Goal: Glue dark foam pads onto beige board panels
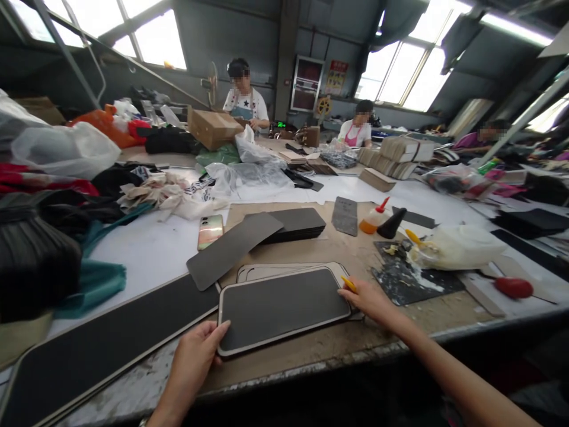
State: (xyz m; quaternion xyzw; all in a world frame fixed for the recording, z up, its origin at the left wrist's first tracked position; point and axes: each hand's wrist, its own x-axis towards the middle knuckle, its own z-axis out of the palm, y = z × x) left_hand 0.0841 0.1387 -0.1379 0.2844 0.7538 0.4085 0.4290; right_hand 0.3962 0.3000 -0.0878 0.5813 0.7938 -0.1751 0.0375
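Note:
A dark rounded panel with a pale rim (284,308) lies near the table's front edge, over similar pale-rimmed pieces (262,272). My left hand (195,356) pinches its lower left corner, thumb on top. At the right end my right hand (367,299) grips the panel's edge and also holds a yellow tool (349,284) that points up and left. Behind the panel, a loose dark strip (233,249) leans across a stack of dark panels (293,224). Long dark panels with pale edges (115,338) lie to the left.
A phone (210,232), a red-tipped glue bottle (372,219), a black cone (392,223) and a glue-smeared board (413,284) with a whitish container (462,246) are around. Cloth (173,193) is piled left. Two people (246,101) (357,127) sit across the table.

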